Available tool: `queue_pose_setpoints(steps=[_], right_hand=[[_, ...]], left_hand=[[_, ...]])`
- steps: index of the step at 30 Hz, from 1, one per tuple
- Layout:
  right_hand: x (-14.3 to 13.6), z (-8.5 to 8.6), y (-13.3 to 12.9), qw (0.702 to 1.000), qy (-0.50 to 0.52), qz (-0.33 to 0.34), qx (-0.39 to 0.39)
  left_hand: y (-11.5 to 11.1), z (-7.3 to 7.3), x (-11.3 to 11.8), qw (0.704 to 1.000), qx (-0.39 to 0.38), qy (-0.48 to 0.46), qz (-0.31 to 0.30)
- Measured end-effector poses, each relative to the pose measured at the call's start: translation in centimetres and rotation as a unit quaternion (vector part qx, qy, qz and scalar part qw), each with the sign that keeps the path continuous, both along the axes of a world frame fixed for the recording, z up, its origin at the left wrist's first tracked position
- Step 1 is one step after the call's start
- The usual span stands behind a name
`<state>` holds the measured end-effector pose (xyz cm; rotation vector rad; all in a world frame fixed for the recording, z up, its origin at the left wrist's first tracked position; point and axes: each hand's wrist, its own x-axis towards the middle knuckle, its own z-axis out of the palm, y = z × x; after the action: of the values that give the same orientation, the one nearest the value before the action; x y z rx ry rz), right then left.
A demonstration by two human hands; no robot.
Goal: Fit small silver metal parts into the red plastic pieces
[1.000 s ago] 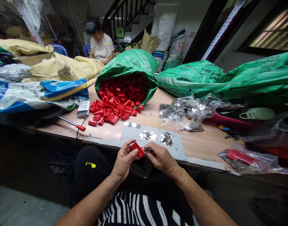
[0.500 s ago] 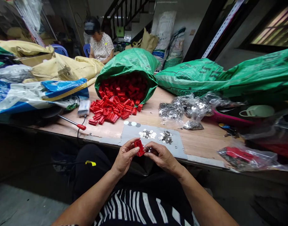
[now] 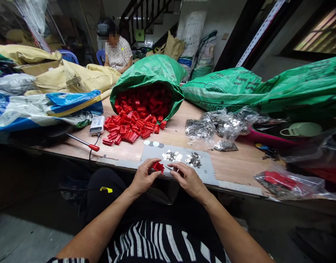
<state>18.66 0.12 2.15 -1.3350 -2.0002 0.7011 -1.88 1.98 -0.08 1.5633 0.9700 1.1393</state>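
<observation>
My left hand [image 3: 143, 177] pinches a small red plastic part [image 3: 158, 167] at the near edge of the wooden table [image 3: 239, 164]. My right hand [image 3: 187, 178] sits just right of it and holds a thin metal piece whose tip points at the red part. Both hands hover over the front of a grey mat [image 3: 208, 171] that carries two little heaps of small metal pieces [image 3: 172, 156]. Farther back, a pile of the same red parts [image 3: 129, 128] spills from an open green sack [image 3: 151, 73].
Clear bags of metal parts [image 3: 219, 128] lie right of the pile. A red-handled screwdriver [image 3: 84, 143] and a white device [image 3: 97, 125] lie at left. Filled sacks crowd the table's left and back right. Another person [image 3: 117, 49] sits at the far end.
Both hands have moved up and forward onto the front of the grey mat. The red part has turned in my left fingers and the right hand's metal piece now shows beside it.
</observation>
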Motion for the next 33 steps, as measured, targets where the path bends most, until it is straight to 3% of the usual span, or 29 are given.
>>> queue_pose_setpoints(steps=[6,22,33], right_hand=[[-0.5,-0.3,0.1,0.999,-0.049,-0.009,0.007],[-0.4,-0.1,0.1,0.996,-0.092,-0.003,-0.021],[-2.4,0.9,-0.2,0.983,-0.153,-0.074,-0.073]], left_hand=[[1.1,0.0,0.1,0.993,0.078,0.085,-0.017],[1.5,-0.3,0.5,0.990,0.044,0.128,-0.049],[1.5,-0.5,0.6,0.992,0.023,0.117,-0.044]])
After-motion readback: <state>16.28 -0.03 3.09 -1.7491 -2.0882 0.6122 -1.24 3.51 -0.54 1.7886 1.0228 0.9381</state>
